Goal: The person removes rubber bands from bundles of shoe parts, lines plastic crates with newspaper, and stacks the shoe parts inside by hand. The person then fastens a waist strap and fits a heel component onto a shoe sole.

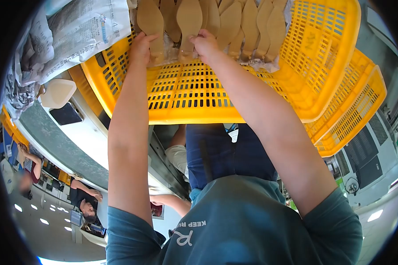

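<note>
Tan shoe insoles stand in a row in a yellow plastic basket (190, 115), heel ends down. My left hand (140, 47) is closed at the lower edge of one tan insole (150, 20), its thumb lying across the front. My right hand (206, 45) pinches the narrow lower part of another tan insole (189, 18), beside the first. Fingers behind both insoles are hidden. More insoles (249, 26) lean close together to the right, with crumpled clear plastic around their lower ends.
A second yellow basket (362, 95) sits under the first at right. White printed plastic sacking (88, 37) lies at upper left. Near it are a cream-coloured flat piece (57, 93) and a dark phone (66, 114) on a white surface. Other people (85, 198) work at lower left.
</note>
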`<action>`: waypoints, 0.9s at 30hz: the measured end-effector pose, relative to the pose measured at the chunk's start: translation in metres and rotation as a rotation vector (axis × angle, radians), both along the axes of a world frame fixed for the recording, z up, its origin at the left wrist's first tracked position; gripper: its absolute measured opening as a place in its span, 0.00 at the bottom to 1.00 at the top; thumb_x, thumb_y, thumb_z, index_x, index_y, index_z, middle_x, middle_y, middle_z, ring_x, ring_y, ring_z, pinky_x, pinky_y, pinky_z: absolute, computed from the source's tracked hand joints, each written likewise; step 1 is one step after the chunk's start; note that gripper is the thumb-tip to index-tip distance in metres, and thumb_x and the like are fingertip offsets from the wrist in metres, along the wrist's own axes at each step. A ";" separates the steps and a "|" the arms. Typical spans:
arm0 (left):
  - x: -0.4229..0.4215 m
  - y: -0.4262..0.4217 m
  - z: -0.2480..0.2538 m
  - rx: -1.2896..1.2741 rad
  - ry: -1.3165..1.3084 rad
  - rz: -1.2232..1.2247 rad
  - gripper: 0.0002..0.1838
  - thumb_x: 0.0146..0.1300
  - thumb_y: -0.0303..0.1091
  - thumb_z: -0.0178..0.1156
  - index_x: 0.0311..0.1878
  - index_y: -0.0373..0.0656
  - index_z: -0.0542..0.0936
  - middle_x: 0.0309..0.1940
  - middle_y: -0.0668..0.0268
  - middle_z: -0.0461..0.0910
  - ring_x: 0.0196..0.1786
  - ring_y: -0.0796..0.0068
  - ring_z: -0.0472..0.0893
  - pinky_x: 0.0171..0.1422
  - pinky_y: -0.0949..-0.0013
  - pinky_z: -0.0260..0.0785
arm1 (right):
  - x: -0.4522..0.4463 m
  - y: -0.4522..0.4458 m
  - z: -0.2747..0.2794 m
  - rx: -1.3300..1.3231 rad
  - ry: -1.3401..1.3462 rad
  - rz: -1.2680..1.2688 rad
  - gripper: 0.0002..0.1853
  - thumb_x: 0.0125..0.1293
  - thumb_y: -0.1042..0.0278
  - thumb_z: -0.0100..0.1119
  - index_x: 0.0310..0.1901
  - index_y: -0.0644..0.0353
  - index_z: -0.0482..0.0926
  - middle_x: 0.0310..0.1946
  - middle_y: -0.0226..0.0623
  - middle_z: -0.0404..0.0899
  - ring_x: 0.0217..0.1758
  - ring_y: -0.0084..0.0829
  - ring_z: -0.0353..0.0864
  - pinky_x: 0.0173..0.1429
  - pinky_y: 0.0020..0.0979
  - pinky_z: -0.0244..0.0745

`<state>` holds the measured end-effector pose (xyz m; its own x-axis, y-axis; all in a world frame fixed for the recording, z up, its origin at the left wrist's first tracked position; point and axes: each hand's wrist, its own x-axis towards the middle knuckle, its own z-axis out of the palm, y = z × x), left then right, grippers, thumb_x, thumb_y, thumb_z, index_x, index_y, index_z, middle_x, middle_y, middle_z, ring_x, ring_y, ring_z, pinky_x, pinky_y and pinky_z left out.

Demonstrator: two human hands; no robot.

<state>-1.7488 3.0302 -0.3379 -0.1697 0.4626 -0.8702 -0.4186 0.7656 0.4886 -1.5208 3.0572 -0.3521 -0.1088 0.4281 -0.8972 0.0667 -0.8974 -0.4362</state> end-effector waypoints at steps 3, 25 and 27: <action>-0.006 -0.012 -0.014 -0.023 0.069 -0.042 0.22 0.68 0.25 0.67 0.65 0.36 0.79 0.57 0.57 0.86 0.56 0.64 0.87 0.62 0.62 0.79 | -0.005 -0.003 -0.011 -0.084 0.093 -0.097 0.17 0.75 0.75 0.63 0.63 0.60 0.75 0.56 0.40 0.84 0.58 0.39 0.86 0.63 0.42 0.83; 0.092 -0.018 0.236 0.703 0.602 -0.231 0.12 0.72 0.30 0.65 0.56 0.38 0.85 0.42 0.56 0.88 0.45 0.58 0.89 0.52 0.62 0.82 | 0.023 0.021 0.045 0.356 0.446 0.713 0.22 0.73 0.54 0.65 0.61 0.59 0.83 0.45 0.31 0.88 0.44 0.31 0.86 0.50 0.33 0.82; 0.106 -0.069 0.288 0.698 0.721 -0.134 0.09 0.70 0.27 0.65 0.51 0.39 0.87 0.40 0.57 0.88 0.43 0.59 0.89 0.49 0.63 0.81 | 0.008 0.036 0.094 0.266 0.485 0.771 0.15 0.77 0.62 0.65 0.59 0.60 0.82 0.40 0.28 0.86 0.40 0.21 0.83 0.43 0.25 0.78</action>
